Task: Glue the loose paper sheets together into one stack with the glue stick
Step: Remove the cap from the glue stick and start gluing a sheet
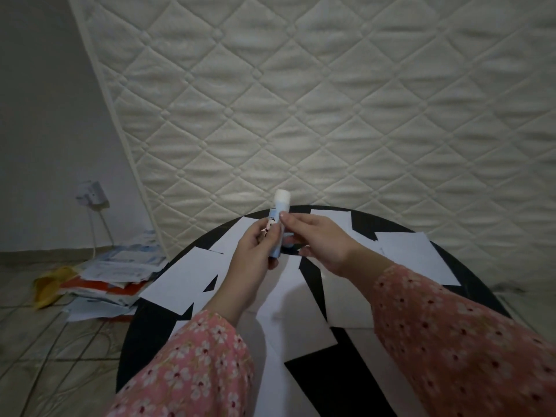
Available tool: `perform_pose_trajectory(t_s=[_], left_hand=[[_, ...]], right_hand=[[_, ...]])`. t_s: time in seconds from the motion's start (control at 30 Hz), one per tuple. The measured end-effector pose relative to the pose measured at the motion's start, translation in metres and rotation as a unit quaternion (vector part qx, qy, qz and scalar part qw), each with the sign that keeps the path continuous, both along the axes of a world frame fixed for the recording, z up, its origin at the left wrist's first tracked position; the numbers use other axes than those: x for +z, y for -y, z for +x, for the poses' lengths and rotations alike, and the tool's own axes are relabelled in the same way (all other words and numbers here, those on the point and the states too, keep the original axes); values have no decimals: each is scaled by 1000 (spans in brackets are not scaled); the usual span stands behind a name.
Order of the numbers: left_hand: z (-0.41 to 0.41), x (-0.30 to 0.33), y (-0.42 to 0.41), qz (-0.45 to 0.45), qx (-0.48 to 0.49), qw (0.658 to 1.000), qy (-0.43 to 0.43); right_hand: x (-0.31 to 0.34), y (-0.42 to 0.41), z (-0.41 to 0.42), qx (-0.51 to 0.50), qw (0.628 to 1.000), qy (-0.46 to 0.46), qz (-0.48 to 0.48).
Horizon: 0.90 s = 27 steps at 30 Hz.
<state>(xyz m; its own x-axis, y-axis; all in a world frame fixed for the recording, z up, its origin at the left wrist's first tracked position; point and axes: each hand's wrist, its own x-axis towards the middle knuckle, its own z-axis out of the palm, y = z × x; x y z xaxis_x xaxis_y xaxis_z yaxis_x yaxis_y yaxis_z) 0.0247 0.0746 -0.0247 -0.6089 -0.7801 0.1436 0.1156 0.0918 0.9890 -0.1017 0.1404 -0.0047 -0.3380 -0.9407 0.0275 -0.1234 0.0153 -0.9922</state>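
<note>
Glue stick (278, 227) upright in left grip (255, 254), right grip (319, 242) pinching its middle.

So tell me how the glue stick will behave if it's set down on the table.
The glue stick is a slim round tube, so on its side it would probably roll on the smooth black table. Stood upright it looks tall for its narrow base, so likely tippy. It seems light: the left hand holds it easily.

Loose sheets (183, 281) spread on table (144, 323); mattress (331, 100) behind; paper pile (117, 275) on floor (45, 350) left.
</note>
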Motion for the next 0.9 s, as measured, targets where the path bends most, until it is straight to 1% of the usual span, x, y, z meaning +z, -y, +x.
perform_pose_trajectory(t_s=[0.1,0.17,0.23,0.3,0.37,0.47,0.57,0.67,0.73,0.9], left_hand=[[1,5,-9,-25,-24,999,-3],[3,6,-15,-25,-49,998,4],[6,8,-20,-17,-80,996,24],[11,10,-22,-4,-114,991,65],[18,12,-23,20,-159,981,110],[27,13,-24,45,-245,956,153],[31,14,-29,68,-282,941,176],[31,14,-33,35,-276,944,175],[29,11,-34,6,-240,954,177],[24,13,-33,-44,-123,972,195]], right_hand=[[6,-20,2,-15,999,41,-25],[6,-31,3,-23,997,64,-33],[6,-40,2,-33,997,57,-37],[6,-49,0,-27,998,52,-38],[6,-56,-1,-11,997,59,-46],[6,-63,2,19,995,80,-62],[5,-64,6,59,991,92,-72],[5,-63,8,73,988,111,-78],[4,-61,9,62,988,112,-81],[-3,-51,12,-40,992,84,-88]])
